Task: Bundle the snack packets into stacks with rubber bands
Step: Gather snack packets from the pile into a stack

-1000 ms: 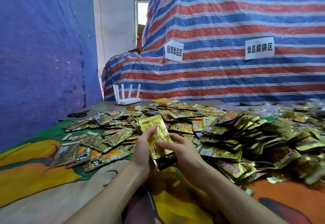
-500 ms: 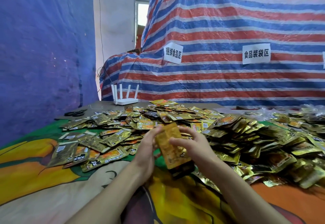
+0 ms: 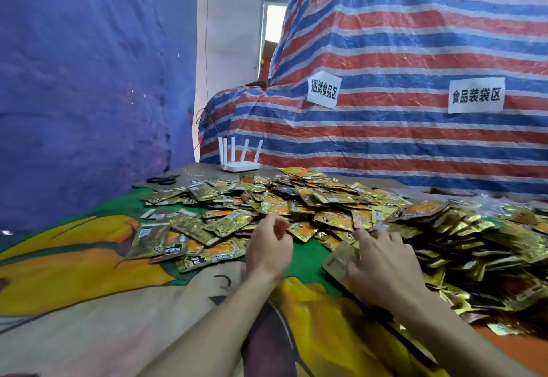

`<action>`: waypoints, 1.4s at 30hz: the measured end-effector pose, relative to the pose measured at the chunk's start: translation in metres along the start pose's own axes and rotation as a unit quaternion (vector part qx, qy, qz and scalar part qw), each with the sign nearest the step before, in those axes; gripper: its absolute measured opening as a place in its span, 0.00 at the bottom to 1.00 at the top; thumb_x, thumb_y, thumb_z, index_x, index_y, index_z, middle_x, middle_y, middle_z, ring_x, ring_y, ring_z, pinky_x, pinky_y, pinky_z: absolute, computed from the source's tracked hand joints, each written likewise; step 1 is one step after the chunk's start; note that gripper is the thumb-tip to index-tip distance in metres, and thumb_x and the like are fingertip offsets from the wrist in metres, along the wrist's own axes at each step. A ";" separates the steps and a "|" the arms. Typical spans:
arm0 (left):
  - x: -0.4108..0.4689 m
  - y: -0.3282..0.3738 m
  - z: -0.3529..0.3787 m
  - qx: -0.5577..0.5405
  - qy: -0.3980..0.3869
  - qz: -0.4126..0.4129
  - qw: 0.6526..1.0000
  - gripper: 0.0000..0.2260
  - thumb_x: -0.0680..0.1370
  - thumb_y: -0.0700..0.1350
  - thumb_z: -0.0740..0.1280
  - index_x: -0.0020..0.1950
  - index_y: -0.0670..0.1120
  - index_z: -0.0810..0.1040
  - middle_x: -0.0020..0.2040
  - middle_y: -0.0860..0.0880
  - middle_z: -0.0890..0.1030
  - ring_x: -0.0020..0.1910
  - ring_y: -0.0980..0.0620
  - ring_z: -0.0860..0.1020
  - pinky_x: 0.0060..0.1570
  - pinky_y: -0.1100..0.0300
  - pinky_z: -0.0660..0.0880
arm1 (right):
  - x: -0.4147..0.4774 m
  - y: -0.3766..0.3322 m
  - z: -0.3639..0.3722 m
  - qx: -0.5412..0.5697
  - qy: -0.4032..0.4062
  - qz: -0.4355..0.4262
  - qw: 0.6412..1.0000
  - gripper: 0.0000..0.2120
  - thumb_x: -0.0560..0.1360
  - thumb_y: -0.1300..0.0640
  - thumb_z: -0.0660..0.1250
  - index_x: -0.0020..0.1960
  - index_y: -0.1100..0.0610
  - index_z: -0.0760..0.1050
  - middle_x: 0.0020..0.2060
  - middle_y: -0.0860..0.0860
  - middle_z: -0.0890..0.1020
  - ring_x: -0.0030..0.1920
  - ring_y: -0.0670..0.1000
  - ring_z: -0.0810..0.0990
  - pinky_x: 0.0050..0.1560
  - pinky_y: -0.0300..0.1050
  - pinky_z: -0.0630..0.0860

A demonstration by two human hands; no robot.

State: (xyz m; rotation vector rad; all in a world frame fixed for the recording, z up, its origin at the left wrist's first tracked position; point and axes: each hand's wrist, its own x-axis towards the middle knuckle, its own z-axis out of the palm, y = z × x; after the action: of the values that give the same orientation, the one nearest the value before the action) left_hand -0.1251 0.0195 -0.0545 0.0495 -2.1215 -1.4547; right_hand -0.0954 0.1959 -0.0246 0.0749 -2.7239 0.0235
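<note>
A wide heap of gold and orange snack packets covers the far and right parts of the table. My right hand lies palm-down and grips a stack of packets, held low against the left edge of the bundled pile on the right. My left hand hovers over the green cloth just in front of the loose packets, fingers loosely curled and apart, with nothing visible in it. No rubber band can be made out.
A cartoon-printed cloth covers the table. A white router and black scissors sit at the far edge. A striped tarp with two paper signs rises behind; a blue tarp hangs left.
Both hands held the stack upright in front of me before. The left hand has let go, and the right hand has carried the stack down and right to the pile's edge.
</note>
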 end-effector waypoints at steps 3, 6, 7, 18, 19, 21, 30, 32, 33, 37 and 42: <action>-0.003 0.004 0.002 0.096 0.013 0.041 0.994 0.10 0.75 0.39 0.65 0.50 0.54 0.74 0.51 0.54 0.76 0.53 0.49 0.75 0.55 0.50 0.74 | 0.009 -0.014 -0.006 0.031 0.015 -0.015 0.999 0.22 0.77 0.47 0.62 0.69 0.51 0.71 0.62 0.55 0.76 0.65 0.58 0.72 0.63 0.53 0.72; 0.004 0.015 -0.003 0.177 -0.035 0.059 0.982 0.13 0.72 0.37 0.65 0.51 0.53 0.73 0.53 0.53 0.74 0.56 0.49 0.73 0.60 0.51 0.69 | 0.023 -0.035 -0.006 0.056 0.019 -0.037 0.998 0.21 0.76 0.50 0.63 0.68 0.53 0.72 0.61 0.55 0.77 0.63 0.59 0.73 0.63 0.53 0.73; 0.008 0.018 -0.007 0.220 -0.068 0.055 0.972 0.13 0.72 0.37 0.64 0.52 0.53 0.73 0.55 0.52 0.75 0.58 0.49 0.72 0.61 0.52 0.67 | 0.028 -0.043 -0.004 0.068 0.009 -0.049 0.996 0.21 0.76 0.51 0.63 0.68 0.53 0.72 0.61 0.55 0.77 0.63 0.59 0.73 0.63 0.53 0.73; 0.038 -0.065 -0.126 0.512 -0.188 -0.036 0.837 0.44 0.75 0.67 0.57 0.82 0.47 0.41 0.82 0.45 0.41 0.81 0.46 0.40 0.76 0.41 0.35 | 0.083 -0.140 0.041 0.254 -0.196 -0.217 0.922 0.34 0.76 0.59 0.65 0.79 0.48 0.60 0.79 0.50 0.60 0.78 0.58 0.58 0.75 0.58 0.63; 0.039 -0.071 -0.127 0.506 -0.200 -0.045 0.838 0.43 0.76 0.68 0.56 0.82 0.47 0.41 0.82 0.45 0.41 0.81 0.46 0.41 0.76 0.42 0.35 | 0.086 -0.146 0.046 0.246 -0.202 -0.228 0.920 0.33 0.77 0.56 0.64 0.80 0.47 0.59 0.80 0.49 0.58 0.79 0.60 0.55 0.77 0.60 0.60; 0.040 -0.074 -0.124 0.501 -0.212 -0.043 0.838 0.41 0.77 0.67 0.55 0.82 0.48 0.44 0.82 0.46 0.44 0.81 0.47 0.44 0.77 0.42 0.37 | 0.091 -0.156 0.056 0.218 -0.208 -0.236 0.924 0.32 0.80 0.53 0.63 0.81 0.45 0.56 0.81 0.45 0.54 0.80 0.61 0.51 0.77 0.61 0.56; 0.038 -0.065 -0.114 0.539 -0.114 0.085 0.830 0.16 0.79 0.46 0.58 0.64 0.49 0.77 0.65 0.48 0.76 0.68 0.46 0.70 0.74 0.45 0.56 | 0.098 -0.168 0.083 0.155 -0.123 -0.228 0.953 0.23 0.82 0.50 0.56 0.77 0.43 0.66 0.73 0.48 0.69 0.68 0.57 0.66 0.70 0.56 0.67; 0.038 -0.066 -0.115 0.523 -0.093 0.091 0.843 0.14 0.78 0.44 0.60 0.61 0.51 0.79 0.61 0.50 0.79 0.64 0.46 0.72 0.71 0.47 0.60 | 0.097 -0.168 0.081 0.161 -0.126 -0.220 0.954 0.23 0.80 0.52 0.56 0.75 0.42 0.69 0.72 0.47 0.70 0.69 0.56 0.66 0.70 0.57 0.65; 0.038 -0.066 -0.116 0.509 -0.084 0.092 0.852 0.14 0.78 0.43 0.60 0.61 0.51 0.79 0.60 0.51 0.80 0.63 0.46 0.73 0.69 0.48 0.62 | 0.097 -0.166 0.078 0.173 -0.140 -0.210 0.952 0.24 0.79 0.54 0.56 0.74 0.42 0.70 0.72 0.47 0.70 0.70 0.55 0.65 0.70 0.58 0.63; 0.040 -0.070 -0.119 0.463 -0.059 0.092 0.880 0.13 0.81 0.44 0.61 0.62 0.54 0.80 0.60 0.53 0.81 0.62 0.47 0.73 0.65 0.49 0.64 | 0.098 -0.147 0.065 0.222 -0.234 -0.196 0.926 0.33 0.72 0.63 0.57 0.75 0.42 0.69 0.77 0.47 0.64 0.76 0.55 0.58 0.77 0.63 0.55; 0.038 -0.071 -0.119 0.424 -0.039 0.105 0.899 0.15 0.82 0.47 0.61 0.66 0.59 0.78 0.63 0.56 0.80 0.63 0.50 0.73 0.64 0.51 0.65 | 0.098 -0.124 0.066 0.262 -0.196 -0.207 0.922 0.34 0.73 0.71 0.60 0.71 0.42 0.74 0.75 0.45 0.69 0.74 0.52 0.67 0.69 0.47 0.68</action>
State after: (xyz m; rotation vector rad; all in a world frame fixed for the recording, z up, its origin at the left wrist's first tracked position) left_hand -0.1218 -0.1236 -0.0701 0.0824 -2.5711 -0.3335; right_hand -0.2040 0.0655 -0.0444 0.8927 -2.9467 0.6815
